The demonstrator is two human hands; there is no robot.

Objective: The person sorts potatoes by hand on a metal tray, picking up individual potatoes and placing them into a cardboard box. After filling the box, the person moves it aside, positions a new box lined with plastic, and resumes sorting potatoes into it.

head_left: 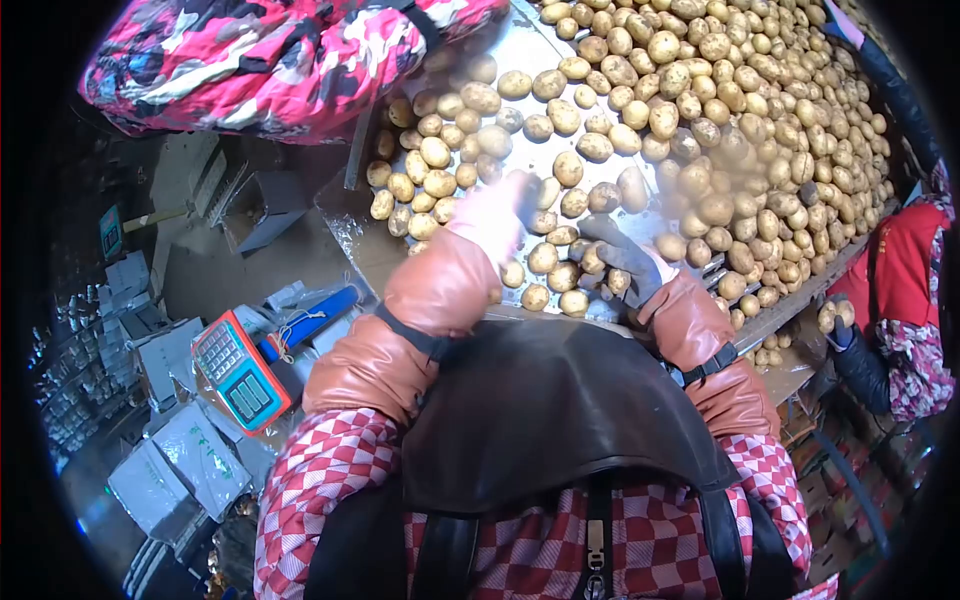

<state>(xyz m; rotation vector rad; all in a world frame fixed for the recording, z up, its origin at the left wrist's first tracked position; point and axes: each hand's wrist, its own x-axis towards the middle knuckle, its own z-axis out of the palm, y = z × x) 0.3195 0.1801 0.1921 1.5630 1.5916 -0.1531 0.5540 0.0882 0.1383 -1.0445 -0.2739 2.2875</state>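
Observation:
Brown-skinned potatoes (568,168) lie scattered over a pale metal sorting surface (540,85) in front of me. My left hand (508,205) reaches over the middle of them, washed out by glare and smeared. Its dark fingertips are beside several potatoes, but their grip cannot be made out. At the near edge, my right hand (625,255) wears a dark grey glove. Its fingers curl round a potato (592,261), and other potatoes lie close by. Brown leather-like sleeve covers are strapped over both forearms.
A large potato heap (770,130) rises at the back right. A person in a pink camouflage jacket (270,65) leans in at upper left; another in a red vest (905,265) holds potatoes at right. A scale's keypad display (240,370) and wrapped packs (200,460) are at left.

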